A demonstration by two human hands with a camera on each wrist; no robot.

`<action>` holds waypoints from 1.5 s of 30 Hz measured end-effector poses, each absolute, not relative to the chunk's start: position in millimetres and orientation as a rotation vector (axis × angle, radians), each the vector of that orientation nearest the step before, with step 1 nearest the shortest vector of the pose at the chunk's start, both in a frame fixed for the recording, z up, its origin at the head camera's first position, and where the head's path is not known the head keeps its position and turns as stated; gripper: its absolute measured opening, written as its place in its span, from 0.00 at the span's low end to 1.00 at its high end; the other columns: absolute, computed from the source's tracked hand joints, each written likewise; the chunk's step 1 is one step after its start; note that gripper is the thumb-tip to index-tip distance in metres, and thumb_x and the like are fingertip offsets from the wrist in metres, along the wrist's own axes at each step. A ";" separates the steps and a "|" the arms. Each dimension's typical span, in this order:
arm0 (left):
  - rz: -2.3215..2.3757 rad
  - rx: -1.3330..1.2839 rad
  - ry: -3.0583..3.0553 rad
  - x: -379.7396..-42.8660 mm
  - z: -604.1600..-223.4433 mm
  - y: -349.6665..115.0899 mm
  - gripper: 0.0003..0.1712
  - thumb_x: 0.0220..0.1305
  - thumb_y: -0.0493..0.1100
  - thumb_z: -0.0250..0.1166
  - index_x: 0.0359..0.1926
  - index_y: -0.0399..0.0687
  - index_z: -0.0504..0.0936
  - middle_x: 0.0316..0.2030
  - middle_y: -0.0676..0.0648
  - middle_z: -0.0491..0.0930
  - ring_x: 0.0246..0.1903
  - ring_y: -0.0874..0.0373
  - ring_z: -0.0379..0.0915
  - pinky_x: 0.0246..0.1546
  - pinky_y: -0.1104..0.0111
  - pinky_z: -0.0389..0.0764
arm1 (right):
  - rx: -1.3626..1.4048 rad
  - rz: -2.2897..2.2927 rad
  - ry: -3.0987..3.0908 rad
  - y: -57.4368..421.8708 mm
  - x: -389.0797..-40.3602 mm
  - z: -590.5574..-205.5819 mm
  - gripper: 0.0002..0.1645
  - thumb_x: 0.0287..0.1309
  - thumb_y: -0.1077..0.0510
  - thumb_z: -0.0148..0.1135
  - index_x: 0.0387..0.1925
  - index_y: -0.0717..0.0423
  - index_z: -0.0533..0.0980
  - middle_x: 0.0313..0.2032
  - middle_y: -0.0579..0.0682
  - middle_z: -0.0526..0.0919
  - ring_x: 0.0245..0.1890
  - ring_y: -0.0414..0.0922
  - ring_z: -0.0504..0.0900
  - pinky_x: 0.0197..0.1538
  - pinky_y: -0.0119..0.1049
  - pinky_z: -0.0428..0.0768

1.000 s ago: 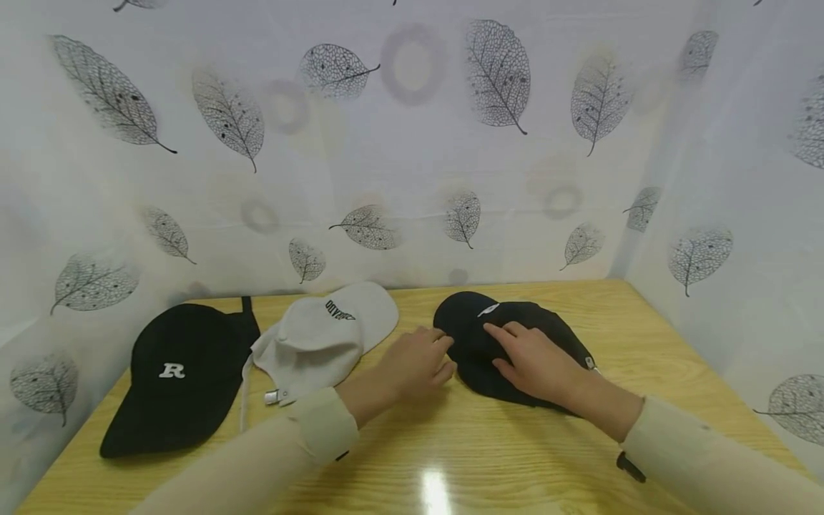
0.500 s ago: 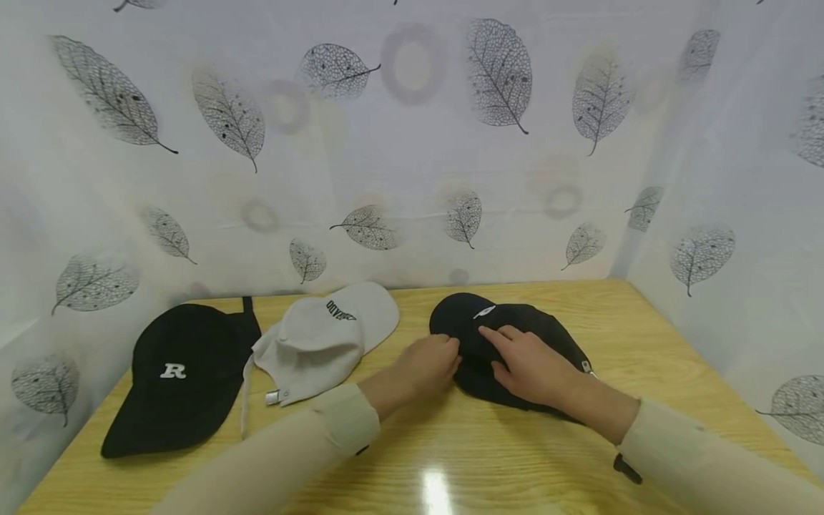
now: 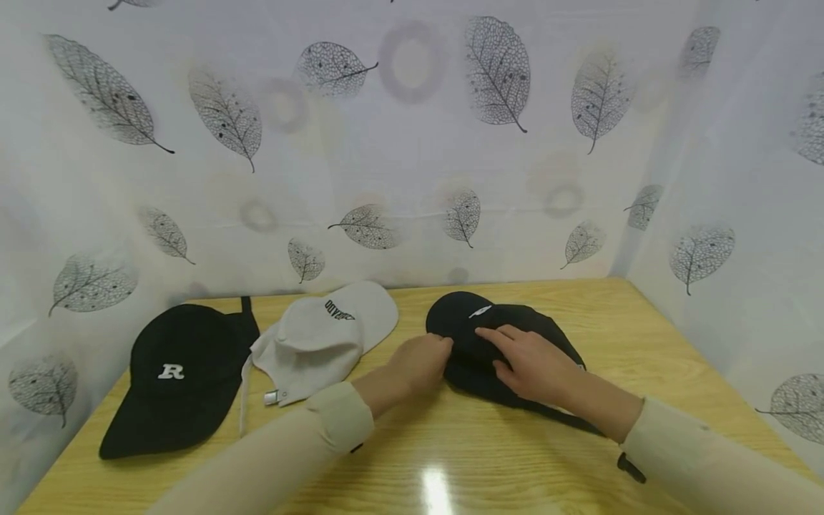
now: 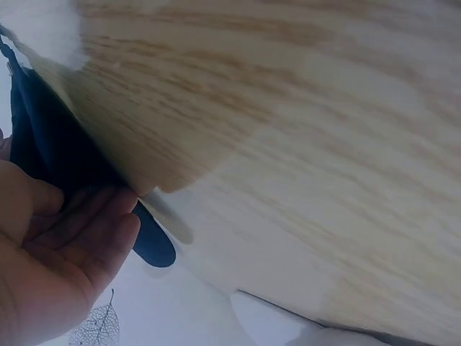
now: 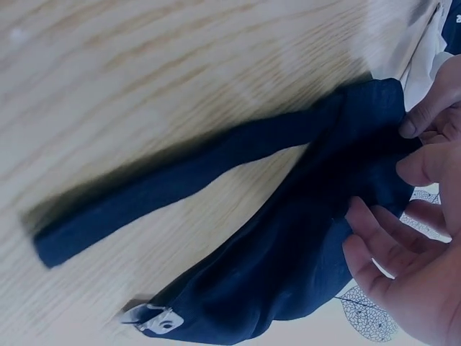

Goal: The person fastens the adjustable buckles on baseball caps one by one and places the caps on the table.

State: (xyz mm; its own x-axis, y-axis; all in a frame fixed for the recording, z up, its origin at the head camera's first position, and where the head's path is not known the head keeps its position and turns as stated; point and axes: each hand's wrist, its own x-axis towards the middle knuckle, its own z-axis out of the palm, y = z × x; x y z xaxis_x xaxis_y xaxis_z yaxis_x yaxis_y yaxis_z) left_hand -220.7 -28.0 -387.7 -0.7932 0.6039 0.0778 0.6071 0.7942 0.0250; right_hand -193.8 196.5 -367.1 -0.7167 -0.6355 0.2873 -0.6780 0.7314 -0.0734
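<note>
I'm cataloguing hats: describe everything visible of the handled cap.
The dark cap, apparently cloth, lies on the right of the table, brim pointing left and away. A white mark sits by the brim. Its strap is unfastened from the pale clasp. The left hand grips it near the brim; the right hand touches the crown.

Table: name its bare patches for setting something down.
Free: the table between the sleeves; far right corner, past the dark cap. Crowded: left side, with R cap and grey cap; around the dark cap, with left hand and right hand.
</note>
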 end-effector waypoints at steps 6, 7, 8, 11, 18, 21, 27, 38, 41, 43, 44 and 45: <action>-0.065 -0.970 -2.950 -220.4 -383.3 -36.5 0.03 0.66 0.37 0.62 0.39 0.43 0.80 0.33 0.46 0.83 0.34 0.54 0.83 0.31 0.63 0.82 | 1.065 0.251 -2.665 199.7 -194.0 -369.8 0.33 0.57 0.62 0.67 0.64 0.60 0.72 0.47 0.53 0.83 0.25 0.35 0.70 0.33 0.33 0.74; -0.062 -0.970 -2.959 -220.5 -382.5 -38.3 0.03 0.66 0.37 0.61 0.39 0.43 0.80 0.32 0.46 0.83 0.34 0.54 0.83 0.31 0.63 0.82 | 1.070 0.247 -2.655 200.6 -194.1 -370.7 0.32 0.57 0.63 0.67 0.64 0.60 0.72 0.46 0.52 0.83 0.26 0.36 0.72 0.33 0.33 0.75; -0.062 -0.969 -2.963 -220.6 -382.2 -40.2 0.03 0.67 0.37 0.61 0.40 0.43 0.80 0.32 0.46 0.83 0.34 0.54 0.83 0.31 0.63 0.82 | 1.072 0.242 -2.648 201.2 -194.1 -371.4 0.31 0.56 0.63 0.67 0.63 0.61 0.73 0.46 0.52 0.83 0.28 0.37 0.74 0.34 0.34 0.77; -0.084 -0.976 -2.956 -220.7 -382.5 -47.2 0.03 0.67 0.36 0.60 0.40 0.43 0.79 0.32 0.46 0.83 0.34 0.53 0.82 0.32 0.63 0.82 | 1.077 0.237 -2.661 203.0 -193.8 -373.2 0.28 0.57 0.64 0.67 0.61 0.60 0.75 0.46 0.52 0.83 0.36 0.43 0.81 0.40 0.39 0.81; -0.214 -0.987 -2.964 -223.7 -384.2 -64.6 0.06 0.66 0.32 0.59 0.42 0.40 0.78 0.35 0.44 0.82 0.38 0.51 0.82 0.39 0.61 0.82 | 1.141 0.194 -2.610 206.5 -194.7 -377.0 0.19 0.57 0.64 0.67 0.51 0.59 0.80 0.45 0.52 0.83 0.42 0.47 0.83 0.43 0.42 0.83; -0.190 -0.953 -3.009 -227.3 -384.4 -68.5 0.08 0.66 0.33 0.60 0.46 0.39 0.78 0.37 0.43 0.83 0.39 0.50 0.83 0.40 0.60 0.83 | 1.167 0.177 -2.582 208.8 -195.9 -378.0 0.16 0.56 0.64 0.67 0.48 0.59 0.81 0.44 0.52 0.82 0.42 0.48 0.83 0.43 0.42 0.83; -0.187 -0.945 -3.041 -230.5 -380.7 -76.4 0.12 0.63 0.33 0.62 0.48 0.37 0.78 0.37 0.41 0.83 0.39 0.47 0.82 0.42 0.57 0.83 | 1.206 0.181 -2.580 213.6 -197.2 -379.3 0.13 0.55 0.65 0.68 0.44 0.60 0.82 0.43 0.52 0.82 0.37 0.46 0.84 0.40 0.39 0.83; -0.175 -0.959 -3.057 -236.3 -377.1 -88.2 0.15 0.61 0.31 0.65 0.50 0.37 0.79 0.40 0.39 0.83 0.44 0.45 0.81 0.48 0.56 0.82 | 1.344 0.234 -2.568 220.4 -192.4 -377.8 0.14 0.52 0.66 0.71 0.43 0.57 0.82 0.47 0.52 0.81 0.44 0.47 0.84 0.45 0.40 0.84; -0.158 -0.937 -3.074 -237.7 -376.8 -92.5 0.18 0.59 0.30 0.66 0.51 0.37 0.79 0.42 0.38 0.83 0.46 0.45 0.81 0.50 0.56 0.81 | 1.375 0.221 -2.556 223.1 -191.5 -378.4 0.14 0.52 0.66 0.71 0.42 0.56 0.82 0.45 0.50 0.81 0.42 0.46 0.83 0.44 0.39 0.83; -0.157 -0.934 -3.065 -238.4 -377.0 -95.6 0.18 0.57 0.29 0.67 0.50 0.37 0.79 0.42 0.38 0.83 0.46 0.45 0.81 0.50 0.56 0.81 | 1.391 0.213 -2.538 224.4 -190.8 -379.0 0.14 0.51 0.66 0.71 0.41 0.56 0.82 0.44 0.49 0.82 0.41 0.45 0.82 0.44 0.38 0.83; -0.158 -0.940 -3.055 -239.0 -377.5 -97.2 0.18 0.57 0.28 0.68 0.50 0.37 0.79 0.42 0.38 0.83 0.46 0.45 0.81 0.50 0.56 0.81 | 1.400 0.209 -2.529 224.7 -190.4 -379.3 0.14 0.50 0.66 0.72 0.41 0.55 0.82 0.43 0.49 0.82 0.40 0.45 0.82 0.44 0.38 0.83; -0.155 -0.950 -3.043 -239.4 -378.1 -98.8 0.18 0.56 0.28 0.68 0.48 0.37 0.79 0.41 0.38 0.83 0.45 0.45 0.81 0.49 0.56 0.81 | 1.413 0.209 -2.516 225.0 -190.1 -379.7 0.14 0.50 0.66 0.72 0.41 0.55 0.82 0.42 0.48 0.82 0.40 0.44 0.82 0.43 0.38 0.83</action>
